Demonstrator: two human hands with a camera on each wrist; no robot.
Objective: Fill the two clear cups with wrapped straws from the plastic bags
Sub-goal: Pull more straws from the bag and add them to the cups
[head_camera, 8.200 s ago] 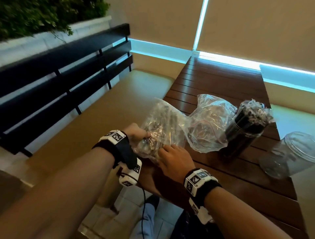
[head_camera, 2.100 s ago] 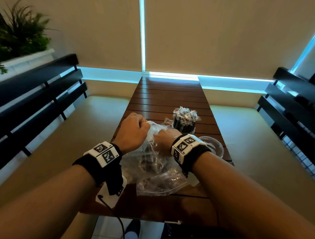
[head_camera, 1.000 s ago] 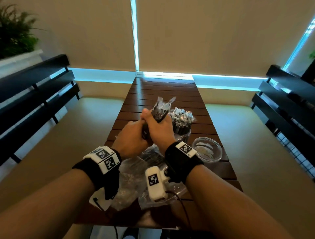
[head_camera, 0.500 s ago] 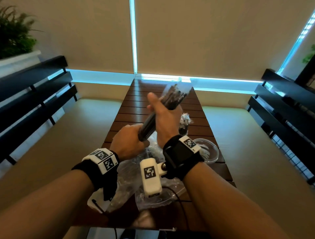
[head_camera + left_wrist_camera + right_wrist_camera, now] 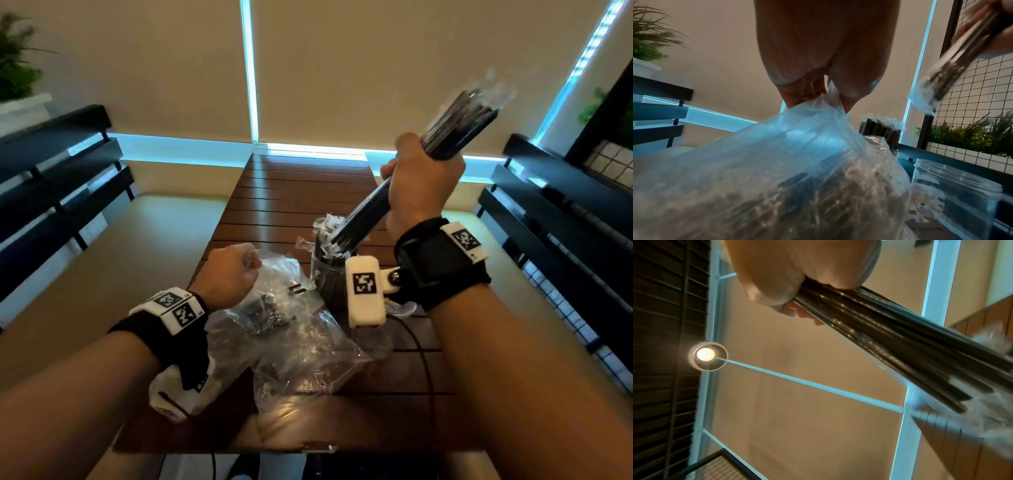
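While the slatted wooden desk (image 5: 294, 192) carries everything, a crumpled plastic bag (image 5: 291, 339) lies near its front edge, its mouth pinched in the left hand (image 5: 227, 277) grip. Behind the bag a straw-filled cup (image 5: 327, 270) stands near mid-desk; an empty cup (image 5: 955, 194) stands beside it. Above the desk's right edge, the right hand (image 5: 423, 185) grip is curled round a tilted bundle of wrapped straws (image 5: 455, 123)

arms: bare, no sleeves | left wrist band (image 5: 161, 337): black, white blocks printed with black square-code markers | right wrist band (image 5: 442, 260): black, same white marker block | right wrist camera (image 5: 364, 291): white housing, square-code marker, thin black cable (image 5: 426, 370)
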